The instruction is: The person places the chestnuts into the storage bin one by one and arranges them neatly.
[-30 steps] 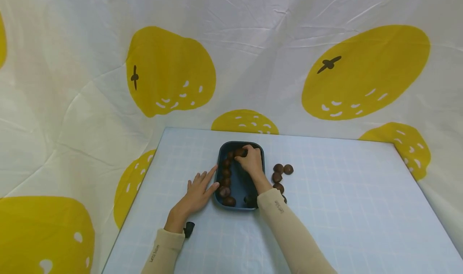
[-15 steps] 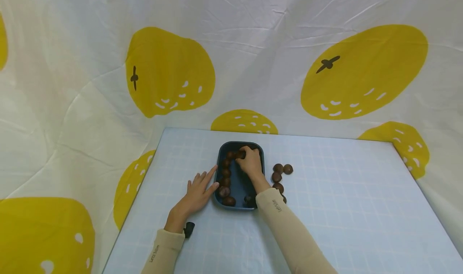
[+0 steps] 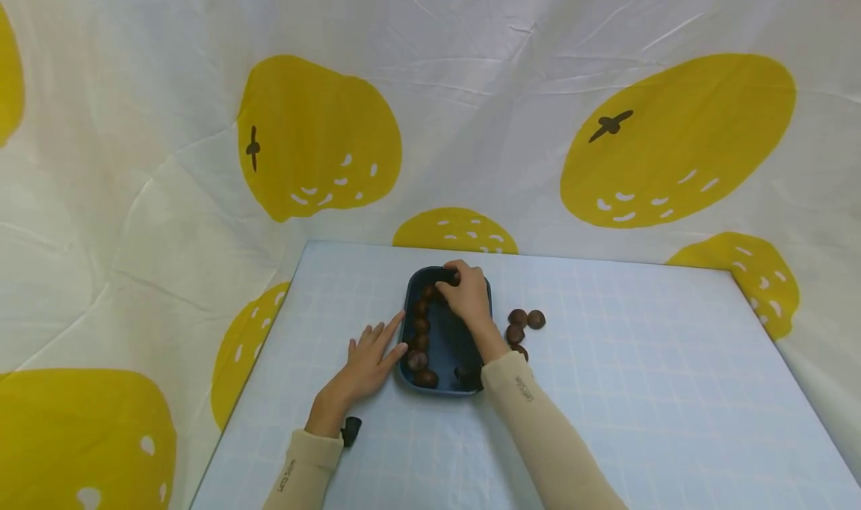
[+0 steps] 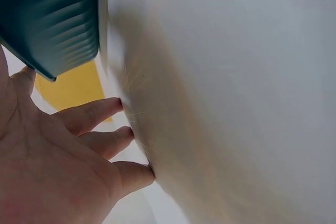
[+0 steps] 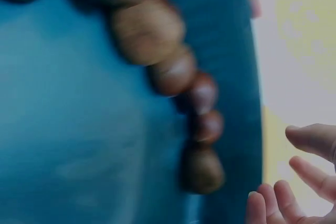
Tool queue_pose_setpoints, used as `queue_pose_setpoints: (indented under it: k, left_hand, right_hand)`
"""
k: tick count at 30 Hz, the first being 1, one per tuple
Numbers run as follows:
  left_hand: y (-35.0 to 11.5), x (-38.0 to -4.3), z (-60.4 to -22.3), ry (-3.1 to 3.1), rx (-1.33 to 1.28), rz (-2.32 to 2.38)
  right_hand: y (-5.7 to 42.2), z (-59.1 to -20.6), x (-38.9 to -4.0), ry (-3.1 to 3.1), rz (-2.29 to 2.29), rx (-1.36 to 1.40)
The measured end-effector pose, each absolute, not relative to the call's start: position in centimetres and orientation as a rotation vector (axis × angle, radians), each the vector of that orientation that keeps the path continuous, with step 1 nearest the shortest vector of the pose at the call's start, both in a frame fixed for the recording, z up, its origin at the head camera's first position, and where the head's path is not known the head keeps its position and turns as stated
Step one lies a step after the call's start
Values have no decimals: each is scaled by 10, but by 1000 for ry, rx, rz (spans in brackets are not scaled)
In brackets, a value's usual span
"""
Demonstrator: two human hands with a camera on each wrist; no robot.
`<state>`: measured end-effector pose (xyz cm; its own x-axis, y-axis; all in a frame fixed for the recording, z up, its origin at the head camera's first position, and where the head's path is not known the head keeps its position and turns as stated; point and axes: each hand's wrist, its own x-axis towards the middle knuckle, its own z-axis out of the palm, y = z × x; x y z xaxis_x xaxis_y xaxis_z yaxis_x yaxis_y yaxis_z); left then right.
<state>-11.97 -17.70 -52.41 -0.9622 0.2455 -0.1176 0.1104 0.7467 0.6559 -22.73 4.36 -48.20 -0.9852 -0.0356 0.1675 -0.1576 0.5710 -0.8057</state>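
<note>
A dark blue tray [image 3: 447,390] stands on the table with several brown chestnuts [image 3: 421,324] lined along its left side and far left corner. My right hand [image 3: 467,293] hangs over the tray's far end, beside the last chestnut [image 5: 203,170] of the row. In the right wrist view its fingers [image 5: 315,135] are spread beyond the row, with nothing showing between them. Left of the tray, my left hand [image 3: 366,364] lies with spread fingers, its index finger and thumb at the tray's side. Its other fingertips [image 4: 144,171] rest on the table.
Several more chestnuts [image 3: 516,318] lie on the table [image 3: 639,383] right of the tray, some partly hidden by the right sleeve [image 3: 531,413]. A white cloth [image 3: 471,121] printed with yellow fruit hangs behind the table. A black wrist device [image 3: 351,429] shows under the left wrist.
My right hand brought a chestnut down at the end of the row, then rose a little toward the tray's far rim with its fingers spreading. My left hand has stayed in place.
</note>
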Motion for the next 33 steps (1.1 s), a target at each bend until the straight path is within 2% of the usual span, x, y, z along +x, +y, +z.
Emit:
queue_pose_setpoints:
  k: [10,15,33]
  left_hand:
    - [-177,-119,-524,2753,305,1036]
    - [-177,-119,-524,2746,308,1046]
    - [-179,-119,-524,2734,303,1021]
  right_hand:
    - [56,-427,-212,-2586,1539,267]
    - [70,-412,-204,-2543,1570,298]
    - [140,-418,-195,-2511,1499,336]
